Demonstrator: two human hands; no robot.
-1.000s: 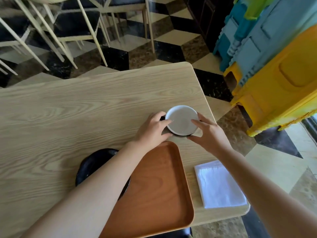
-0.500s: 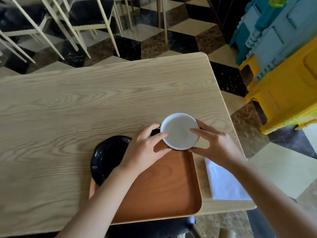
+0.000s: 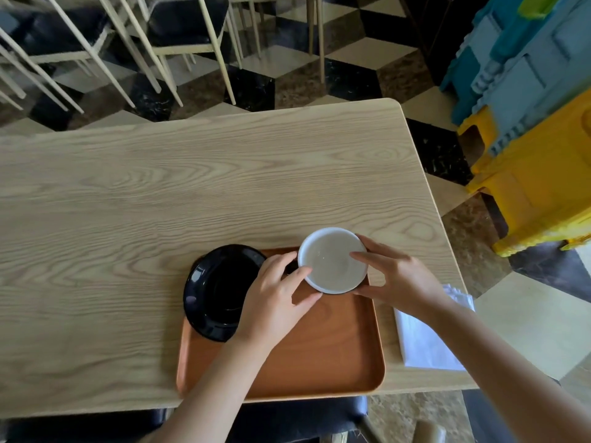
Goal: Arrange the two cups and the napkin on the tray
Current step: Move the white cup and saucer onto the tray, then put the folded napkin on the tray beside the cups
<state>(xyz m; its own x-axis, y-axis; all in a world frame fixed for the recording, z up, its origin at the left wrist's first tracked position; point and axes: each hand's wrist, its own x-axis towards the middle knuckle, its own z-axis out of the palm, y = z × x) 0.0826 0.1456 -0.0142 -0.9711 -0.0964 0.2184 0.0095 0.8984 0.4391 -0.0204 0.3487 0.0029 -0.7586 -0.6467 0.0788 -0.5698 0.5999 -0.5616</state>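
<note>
Sitting between both hands' grip (fingertips on its rim), white cup (image 3: 332, 260) over tray (image 3: 319, 353).

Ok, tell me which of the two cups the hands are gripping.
The white-lined cup at the tray's far right corner, left hand and right hand on its sides. The all-black cup sits untouched beside it.

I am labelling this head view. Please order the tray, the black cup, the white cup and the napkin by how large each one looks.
1. Tray, clearly the largest.
2. Black cup and napkin: these look alike in size, and arms partly cover both, so I do not rank them.
3. White cup, the smallest.
</note>
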